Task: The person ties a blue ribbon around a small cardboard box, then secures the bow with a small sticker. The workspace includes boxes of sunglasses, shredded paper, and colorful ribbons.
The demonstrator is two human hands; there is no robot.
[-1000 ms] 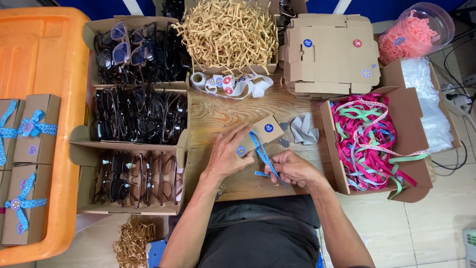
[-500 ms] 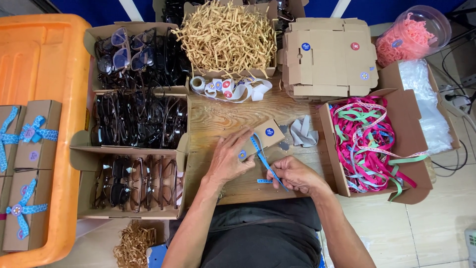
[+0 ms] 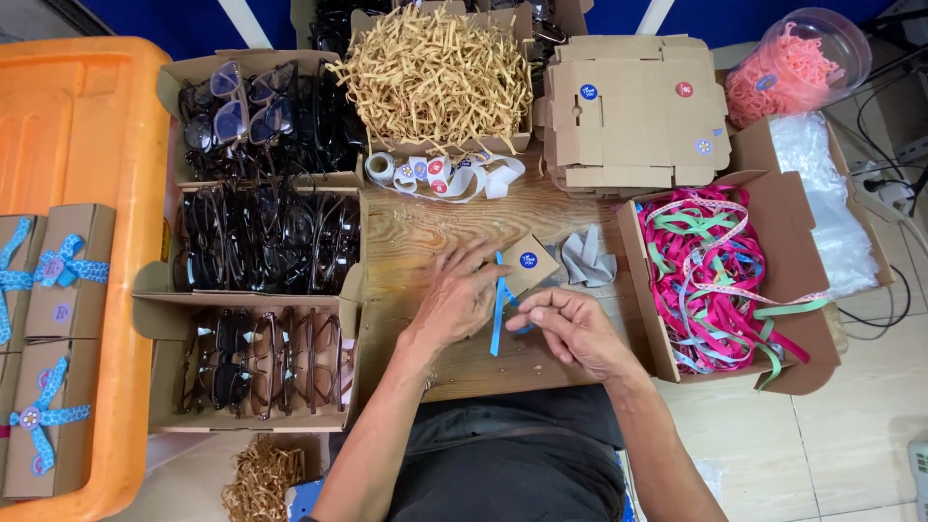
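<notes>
On the far left sits a big orange plastic bin point(image 3: 82, 126) with smooth sides. Small brown cardboard gift boxes tied with blue ribbon bows point(image 3: 60, 271) lie in it. Next come three open cardboard trays of dark glasses point(image 3: 266, 242), shiny and packed close in rows. Behind them is a box heaped with crinkly tan paper shreds point(image 3: 435, 72), and just in front of that lies a curly roll of round stickers point(image 3: 440, 177).

In the middle, on the wooden table point(image 3: 416, 232), is a small flat brown cardboard box with a round blue sticker point(image 3: 527, 263). The left hand point(image 3: 459, 295) rests flat on the box, fingers spread, holding it down. A thin blue ribbon point(image 3: 498, 309) runs across the box and hangs down over the table. The right hand point(image 3: 570, 329) is just beside it, with thumb and fingers pinched on the ribbon.

To the right lie soft grey cloths point(image 3: 585, 256), a stack of folded flat cardboard boxes point(image 3: 628, 106), and an open cardboard box full of tangled pink and green ribbons point(image 3: 720, 280). Far right is a clear round tub of pink ties point(image 3: 797, 63).
</notes>
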